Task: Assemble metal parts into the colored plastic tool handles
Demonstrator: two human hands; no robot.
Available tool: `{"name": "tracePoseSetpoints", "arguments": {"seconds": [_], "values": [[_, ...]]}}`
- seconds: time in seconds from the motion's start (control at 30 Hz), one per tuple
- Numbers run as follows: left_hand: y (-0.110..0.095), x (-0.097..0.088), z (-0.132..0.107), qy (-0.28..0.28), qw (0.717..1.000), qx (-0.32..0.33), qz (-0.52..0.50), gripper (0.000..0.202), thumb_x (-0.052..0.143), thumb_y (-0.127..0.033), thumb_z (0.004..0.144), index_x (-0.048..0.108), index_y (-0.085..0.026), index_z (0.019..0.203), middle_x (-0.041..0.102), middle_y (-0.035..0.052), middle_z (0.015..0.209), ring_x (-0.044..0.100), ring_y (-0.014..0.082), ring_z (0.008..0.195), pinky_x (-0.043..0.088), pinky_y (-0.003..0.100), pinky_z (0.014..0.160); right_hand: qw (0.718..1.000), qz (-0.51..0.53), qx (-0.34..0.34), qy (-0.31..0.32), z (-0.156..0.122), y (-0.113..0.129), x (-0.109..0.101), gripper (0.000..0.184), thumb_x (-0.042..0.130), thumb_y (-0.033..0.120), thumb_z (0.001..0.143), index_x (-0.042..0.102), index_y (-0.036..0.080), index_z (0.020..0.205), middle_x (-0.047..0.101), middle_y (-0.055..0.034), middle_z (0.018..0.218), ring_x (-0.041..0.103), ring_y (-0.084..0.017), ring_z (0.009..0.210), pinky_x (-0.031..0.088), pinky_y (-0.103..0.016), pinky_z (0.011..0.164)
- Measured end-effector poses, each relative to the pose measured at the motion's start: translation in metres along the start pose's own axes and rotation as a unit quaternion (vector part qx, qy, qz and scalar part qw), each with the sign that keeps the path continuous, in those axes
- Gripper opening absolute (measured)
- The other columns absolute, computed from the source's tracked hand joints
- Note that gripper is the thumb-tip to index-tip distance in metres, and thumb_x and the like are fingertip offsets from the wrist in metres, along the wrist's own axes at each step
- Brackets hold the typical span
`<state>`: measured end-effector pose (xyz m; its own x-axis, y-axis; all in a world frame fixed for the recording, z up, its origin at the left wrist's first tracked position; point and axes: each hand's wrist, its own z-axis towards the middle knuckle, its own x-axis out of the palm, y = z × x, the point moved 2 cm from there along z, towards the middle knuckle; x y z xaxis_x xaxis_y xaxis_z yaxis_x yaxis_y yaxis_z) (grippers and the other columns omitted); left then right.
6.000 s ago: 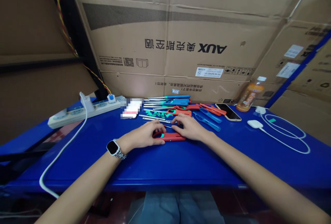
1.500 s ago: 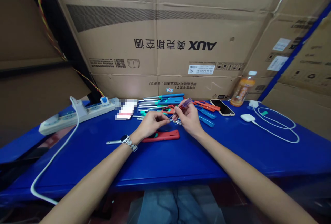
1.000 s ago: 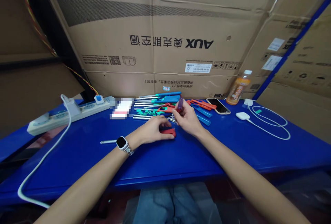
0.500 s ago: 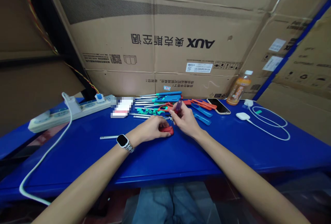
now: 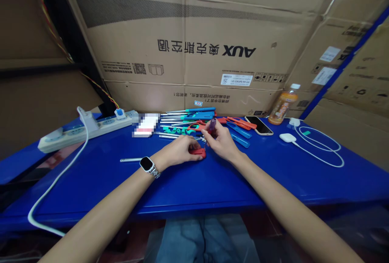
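My left hand [image 5: 179, 151] lies on a red lighter shell [image 5: 199, 153] on the blue table [image 5: 212, 182] and holds it down; most of the shell is hidden under the fingers. My right hand [image 5: 221, 141] holds a small purple gas tank [image 5: 212, 125] upright by its metal end, just above the shell's right end. Behind both hands lies a pile of lighter parts [image 5: 194, 122]: metal tubes and teal, blue and red shells. A loose metal tube [image 5: 130, 159] lies left of my watch [image 5: 147, 163].
A power strip [image 5: 88, 129] with a white cable sits at the back left. A phone [image 5: 259, 125], an orange drink bottle [image 5: 282, 109] and a white charger with coiled cable [image 5: 316, 145] stand at the right. Cardboard boxes [image 5: 194, 48] wall the table's far edge.
Six seconds ago both hands lay on the red shell. Then they lifted a purple tank; my left hand came back down onto the shell, my right brought the tank beside it.
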<state>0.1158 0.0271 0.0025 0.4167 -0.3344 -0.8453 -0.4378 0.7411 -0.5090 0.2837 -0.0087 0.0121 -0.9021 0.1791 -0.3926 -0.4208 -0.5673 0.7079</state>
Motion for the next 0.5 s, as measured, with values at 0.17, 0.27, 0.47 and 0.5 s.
{"name": "tracePoseSetpoints", "arguments": {"seconds": [0.17, 0.27, 0.47, 0.5], "values": [[-0.0024, -0.0009, 0.0013, -0.075, 0.997, 0.021, -0.021, 0.036, 0.069, -0.049, 0.081, 0.071, -0.017, 0.097, 0.07, 0.0069, 0.094, 0.062, 0.0213, 0.084, 0.045, 0.03, 0.074, 0.998, 0.056, 0.026, -0.028, 0.0005, 0.0001, 0.0002, 0.021, 0.059, 0.041, 0.09, 0.048, 0.022, 0.09, 0.054, 0.0039, 0.065, 0.053, -0.011, 0.05, 0.045, -0.025, 0.051], [-0.004, -0.0003, 0.0021, -0.108, 0.993, 0.01, -0.048, 0.032, 0.071, -0.045, 0.079, 0.07, -0.017, 0.093, 0.07, 0.0067, 0.093, 0.064, 0.0214, 0.084, 0.047, 0.031, 0.076, 0.994, 0.094, 0.037, -0.047, 0.0005, -0.0005, 0.0029, 0.024, 0.06, 0.042, 0.089, 0.046, 0.023, 0.089, 0.052, 0.0061, 0.061, 0.054, -0.011, 0.046, 0.044, -0.024, 0.047], [-0.0059, 0.0, 0.0034, -0.108, 0.991, 0.016, -0.072, 0.016, 0.066, -0.031, 0.085, 0.07, -0.017, 0.081, 0.07, 0.0037, 0.082, 0.064, 0.0176, 0.077, 0.047, 0.029, 0.075, 0.987, 0.136, 0.045, -0.074, 0.0009, -0.0015, 0.0046, 0.025, 0.063, 0.041, 0.088, 0.045, 0.023, 0.09, 0.053, 0.0071, 0.06, 0.053, -0.009, 0.044, 0.043, -0.022, 0.044], [-0.0058, -0.0001, 0.0034, -0.108, 0.991, 0.019, -0.074, 0.016, 0.064, -0.03, 0.085, 0.07, -0.017, 0.079, 0.07, 0.0035, 0.081, 0.064, 0.0171, 0.076, 0.047, 0.028, 0.075, 0.986, 0.14, 0.045, -0.074, 0.0009, -0.0013, 0.0045, 0.026, 0.063, 0.041, 0.088, 0.045, 0.023, 0.09, 0.053, 0.0071, 0.06, 0.053, -0.009, 0.044, 0.043, -0.021, 0.044]]}}
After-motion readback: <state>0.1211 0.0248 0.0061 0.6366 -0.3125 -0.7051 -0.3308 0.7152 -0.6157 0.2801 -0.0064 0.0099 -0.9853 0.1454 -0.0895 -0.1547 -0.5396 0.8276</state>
